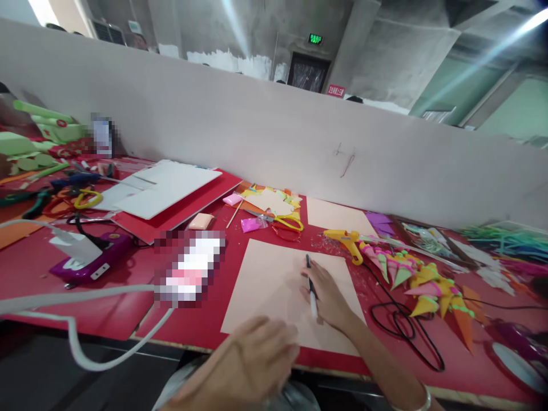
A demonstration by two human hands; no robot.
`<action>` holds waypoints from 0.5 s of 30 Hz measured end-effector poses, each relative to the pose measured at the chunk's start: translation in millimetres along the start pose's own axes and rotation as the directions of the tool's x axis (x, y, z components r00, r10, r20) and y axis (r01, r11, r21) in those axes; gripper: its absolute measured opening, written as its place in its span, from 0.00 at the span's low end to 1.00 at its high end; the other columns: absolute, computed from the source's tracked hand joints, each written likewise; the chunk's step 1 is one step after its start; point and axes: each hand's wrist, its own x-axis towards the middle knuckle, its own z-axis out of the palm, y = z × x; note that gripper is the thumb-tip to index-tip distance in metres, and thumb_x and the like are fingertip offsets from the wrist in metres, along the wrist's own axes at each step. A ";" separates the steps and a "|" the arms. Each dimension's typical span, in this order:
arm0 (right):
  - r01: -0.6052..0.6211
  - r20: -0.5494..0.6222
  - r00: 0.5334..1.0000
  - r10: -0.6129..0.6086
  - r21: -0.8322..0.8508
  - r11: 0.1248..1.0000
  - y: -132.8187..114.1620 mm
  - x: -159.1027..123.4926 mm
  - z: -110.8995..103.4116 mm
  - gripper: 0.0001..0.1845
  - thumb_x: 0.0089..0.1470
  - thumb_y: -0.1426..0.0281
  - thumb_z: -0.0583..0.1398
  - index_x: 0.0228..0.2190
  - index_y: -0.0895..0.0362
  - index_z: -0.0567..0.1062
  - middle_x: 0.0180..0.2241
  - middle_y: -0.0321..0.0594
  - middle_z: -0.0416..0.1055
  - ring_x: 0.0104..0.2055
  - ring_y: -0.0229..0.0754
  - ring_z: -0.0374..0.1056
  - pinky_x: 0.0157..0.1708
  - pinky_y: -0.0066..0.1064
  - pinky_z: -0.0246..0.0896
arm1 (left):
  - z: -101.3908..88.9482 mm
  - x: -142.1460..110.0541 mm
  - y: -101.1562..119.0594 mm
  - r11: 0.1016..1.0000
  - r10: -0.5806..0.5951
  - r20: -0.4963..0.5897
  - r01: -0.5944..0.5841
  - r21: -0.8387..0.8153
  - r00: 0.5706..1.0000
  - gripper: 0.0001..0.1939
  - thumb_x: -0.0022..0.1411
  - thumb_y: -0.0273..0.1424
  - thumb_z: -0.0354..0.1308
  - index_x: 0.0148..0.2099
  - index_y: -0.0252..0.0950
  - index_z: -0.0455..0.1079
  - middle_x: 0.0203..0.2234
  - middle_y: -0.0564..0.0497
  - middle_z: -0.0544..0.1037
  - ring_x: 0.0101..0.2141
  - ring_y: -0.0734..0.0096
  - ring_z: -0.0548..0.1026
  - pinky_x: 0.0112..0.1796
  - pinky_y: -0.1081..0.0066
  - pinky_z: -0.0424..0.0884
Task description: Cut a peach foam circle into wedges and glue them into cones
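A large pale peach sheet of paper [265, 285] lies on the red table in front of me. My right hand [327, 294] rests over its right half and is closed around a marker pen [309, 277] with a black upper part and a white lower end. My left hand [252, 357] is over the sheet's near edge, back upward. Its fingers are blurred, so I cannot make out whether they are bent round anything. Just beyond the sheet lie yellow-handled scissors [287, 222] and a small pink packet [253, 224].
A yellow glue gun [349, 242] with a black cord [398, 319] lies right of the sheet, near colourful paper cones [422, 282]. At left are a pixelated phone [194, 262], white cables [85, 297], a purple power strip [103, 260] and white boards [166, 188]. A white partition [240, 131] stands behind.
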 end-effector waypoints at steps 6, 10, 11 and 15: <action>-0.002 -0.013 1.000 0.002 0.017 1.000 -0.8 1.3 -1.8 0.13 0.51 0.68 0.53 0.40 0.56 0.64 0.50 0.47 0.61 0.56 0.49 0.50 0.52 0.46 0.48 | -17.3 48.9 -48.8 0.995 -0.067 0.087 0.060 0.078 0.994 0.28 0.57 0.33 0.52 0.58 0.41 0.49 0.54 0.47 0.60 0.54 0.61 0.56 0.51 0.59 0.58; 0.008 -0.034 0.999 -0.007 0.025 1.000 -0.2 2.5 -2.6 0.13 0.51 0.67 0.53 0.40 0.56 0.64 0.47 0.47 0.63 0.55 0.49 0.52 0.51 0.46 0.50 | -11.7 50.3 -67.8 0.986 -0.095 0.113 0.078 0.146 0.989 0.28 0.57 0.39 0.50 0.58 0.39 0.50 0.55 0.45 0.58 0.55 0.60 0.56 0.51 0.60 0.58; 0.009 -0.036 0.999 -0.008 0.025 1.000 0.2 3.0 -2.7 0.13 0.51 0.67 0.53 0.40 0.56 0.64 0.47 0.47 0.63 0.55 0.49 0.52 0.50 0.46 0.50 | -11.3 50.1 -71.3 0.986 -0.089 0.121 0.070 0.153 0.989 0.29 0.57 0.40 0.50 0.59 0.39 0.49 0.56 0.45 0.58 0.55 0.60 0.55 0.51 0.61 0.57; 0.019 -0.044 0.999 -0.017 0.029 0.999 3.4 6.2 -1.8 0.13 0.51 0.67 0.53 0.41 0.56 0.64 0.47 0.48 0.63 0.54 0.50 0.53 0.50 0.46 0.50 | -17.4 45.9 -81.3 0.984 -0.080 0.139 0.057 0.167 0.987 0.33 0.57 0.43 0.49 0.61 0.37 0.45 0.57 0.46 0.55 0.56 0.61 0.52 0.53 0.63 0.54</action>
